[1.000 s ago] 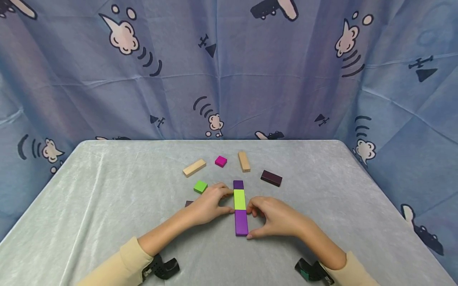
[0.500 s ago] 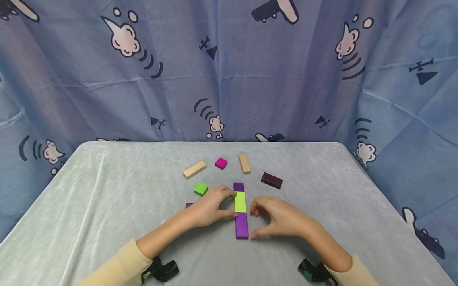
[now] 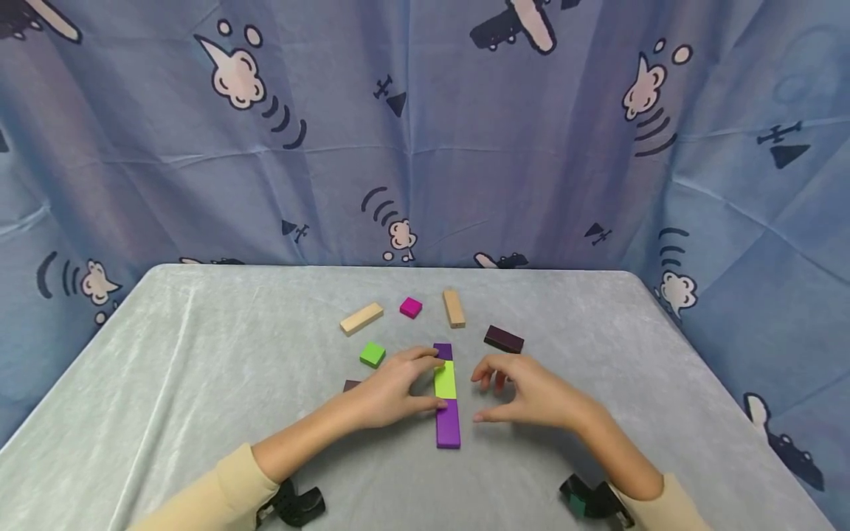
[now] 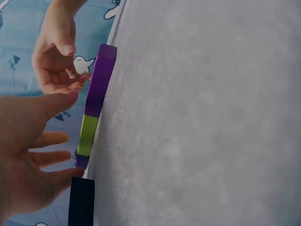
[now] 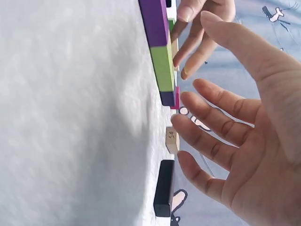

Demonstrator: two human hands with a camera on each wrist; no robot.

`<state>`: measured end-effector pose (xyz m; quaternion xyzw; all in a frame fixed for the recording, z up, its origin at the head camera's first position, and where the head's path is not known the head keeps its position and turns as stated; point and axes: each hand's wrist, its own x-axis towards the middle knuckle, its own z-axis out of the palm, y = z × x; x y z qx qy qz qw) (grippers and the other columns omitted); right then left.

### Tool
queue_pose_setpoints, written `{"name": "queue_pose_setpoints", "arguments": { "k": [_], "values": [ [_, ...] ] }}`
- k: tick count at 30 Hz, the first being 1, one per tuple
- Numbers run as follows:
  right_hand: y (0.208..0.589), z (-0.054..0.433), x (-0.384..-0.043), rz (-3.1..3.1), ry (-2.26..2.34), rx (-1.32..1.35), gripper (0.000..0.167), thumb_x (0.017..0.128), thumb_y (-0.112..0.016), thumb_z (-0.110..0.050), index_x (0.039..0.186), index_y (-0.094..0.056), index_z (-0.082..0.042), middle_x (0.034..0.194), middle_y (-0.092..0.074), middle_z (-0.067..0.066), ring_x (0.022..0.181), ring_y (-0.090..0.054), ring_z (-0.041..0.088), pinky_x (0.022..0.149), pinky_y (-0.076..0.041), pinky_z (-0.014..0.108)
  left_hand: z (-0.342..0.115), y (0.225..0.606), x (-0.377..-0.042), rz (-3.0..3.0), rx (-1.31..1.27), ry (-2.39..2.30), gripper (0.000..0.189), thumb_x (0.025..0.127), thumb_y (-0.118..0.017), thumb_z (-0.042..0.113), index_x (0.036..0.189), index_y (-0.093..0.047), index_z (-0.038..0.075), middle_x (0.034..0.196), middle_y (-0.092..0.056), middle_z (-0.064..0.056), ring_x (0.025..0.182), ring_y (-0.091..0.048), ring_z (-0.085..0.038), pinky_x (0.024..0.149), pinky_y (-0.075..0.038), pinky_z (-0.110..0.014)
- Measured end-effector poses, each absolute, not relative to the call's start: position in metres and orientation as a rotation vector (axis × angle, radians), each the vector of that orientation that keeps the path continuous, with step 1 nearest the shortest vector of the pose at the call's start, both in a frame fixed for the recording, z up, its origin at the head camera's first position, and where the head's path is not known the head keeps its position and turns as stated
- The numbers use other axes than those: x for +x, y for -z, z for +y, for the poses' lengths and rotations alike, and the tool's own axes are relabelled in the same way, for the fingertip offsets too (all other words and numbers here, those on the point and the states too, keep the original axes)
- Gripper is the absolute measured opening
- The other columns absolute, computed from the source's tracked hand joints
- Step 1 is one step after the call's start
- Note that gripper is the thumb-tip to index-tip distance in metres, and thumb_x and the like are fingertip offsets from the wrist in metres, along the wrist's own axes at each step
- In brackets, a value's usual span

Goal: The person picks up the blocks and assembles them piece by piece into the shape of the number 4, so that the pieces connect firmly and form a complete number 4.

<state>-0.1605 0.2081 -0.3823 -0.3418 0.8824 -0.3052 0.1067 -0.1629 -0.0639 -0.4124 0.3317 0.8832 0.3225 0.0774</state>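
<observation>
Flanking a straight row of three blocks on a grey-covered table (image 3: 219, 383), a person's bare hands appear in the head view: the left hand (image 3: 392, 386) at nine o'clock of the lime-green block (image 3: 446, 380), the right hand (image 3: 531, 389) at three. The violet long block (image 3: 448, 425) lies at six o'clock and the dark-purple short block (image 3: 443, 351) at twelve, ends abutting.

The left fingers are spread wide over the row, gripping nothing. The head view overlaps thumb and violet block; the left wrist view reveals a gap between them. Contact at the dark-purple end cannot be told. The right hand, clear of the row, holds nothing, its fingers loosely bent and apart.

Around the lime-green centre lie a bright-green block (image 3: 372, 355) near half past nine, one pale wooden block (image 3: 361, 319) at ten, a magenta block (image 3: 411, 307) at eleven, another wooden block (image 3: 454, 308) just past twelve and a dark-brown block (image 3: 504, 339) at two. Only the right wrist view shows a dark mark on a wooden end.
</observation>
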Motion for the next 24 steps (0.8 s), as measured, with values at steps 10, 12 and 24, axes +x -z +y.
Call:
{"name": "queue_pose_setpoints", "arguments": {
  "k": [10, 12, 24],
  "values": [
    [0.369, 0.217, -0.177, 2.701, 0.94, -0.967, 0.041, 0.087, -0.089, -0.03, 0.114, -0.071, -0.005, 0.101, -0.072, 0.004, 0.087, -0.067, 0.021, 0.084, -0.058, 0.043, -0.065, 0.424, -0.162, 2.611, 1.022, -1.134, 0.054, 0.095, -0.082, 0.028, 0.139, -0.066, 0.001, 0.148, -0.061, -0.015, 0.141, -0.054, -0.033, 0.119, -0.042, -0.051],
    [0.367, 0.218, -0.18, 2.712, 0.97, -0.939, 0.039, 0.088, -0.088, -0.026, 0.115, -0.071, -0.003, 0.101, -0.073, 0.006, 0.086, -0.067, 0.02, 0.083, -0.059, 0.044, -0.066, 0.426, -0.162, 2.606, 1.034, -1.149, 0.053, 0.094, -0.082, 0.027, 0.139, -0.067, 0.002, 0.148, -0.061, -0.014, 0.141, -0.055, -0.032, 0.118, -0.042, -0.051],
    [0.377, 0.226, -0.201, 2.843, 1.125, -0.815, 0.029, 0.092, -0.082, -0.011, 0.116, -0.072, 0.001, 0.094, -0.072, 0.002, 0.085, -0.066, 0.013, 0.079, -0.059, 0.037, -0.068, 0.426, -0.161, 2.582, 1.071, -1.13, 0.049, 0.096, -0.08, 0.025, 0.139, -0.068, 0.004, 0.15, -0.06, -0.013, 0.143, -0.052, -0.032, 0.12, -0.041, -0.051]
  ]
}}
